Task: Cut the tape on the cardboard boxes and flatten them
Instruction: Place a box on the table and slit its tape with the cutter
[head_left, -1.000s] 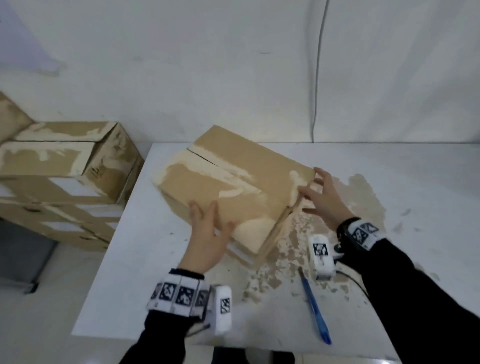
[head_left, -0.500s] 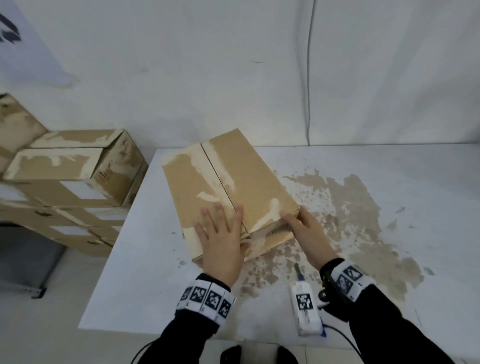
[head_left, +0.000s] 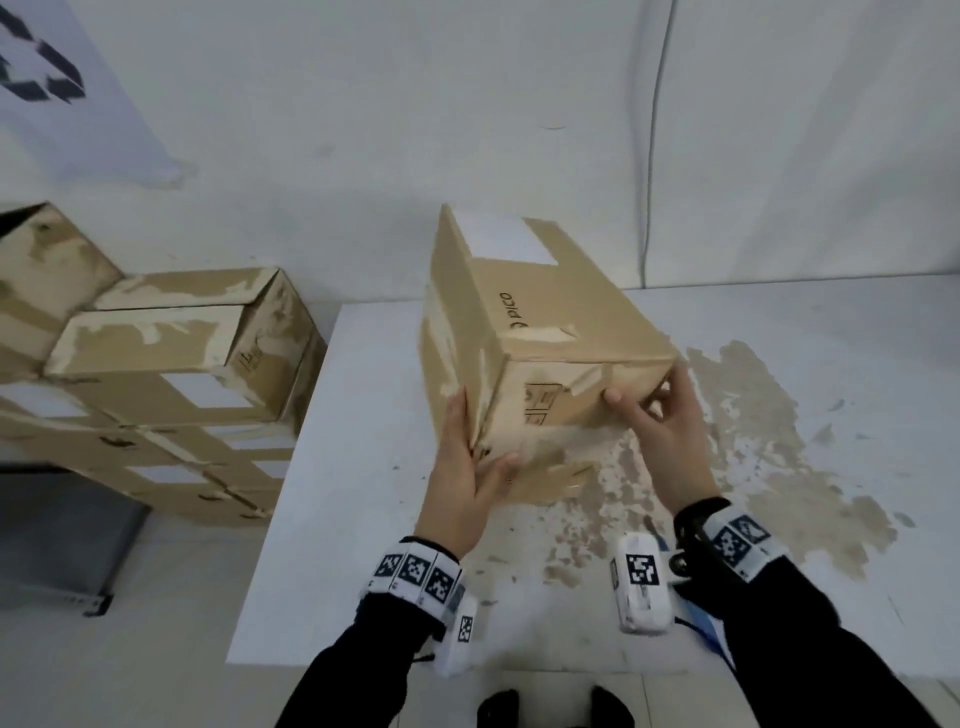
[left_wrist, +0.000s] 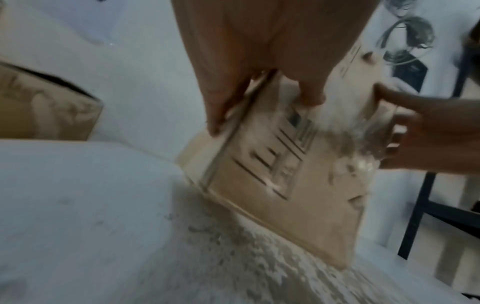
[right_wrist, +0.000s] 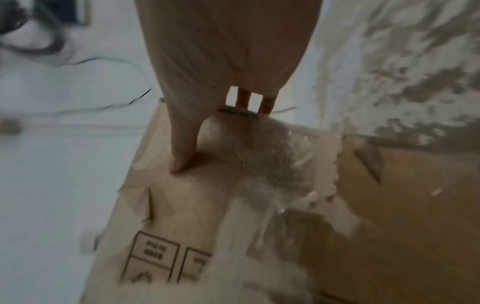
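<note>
Box tilted up on its near edge at table centre. Left hand grips the near-left corner, right hand clasps the near-right edge over torn tape. Best: keep both grips firm, turn slowly until a taped seam faces up.
</note>
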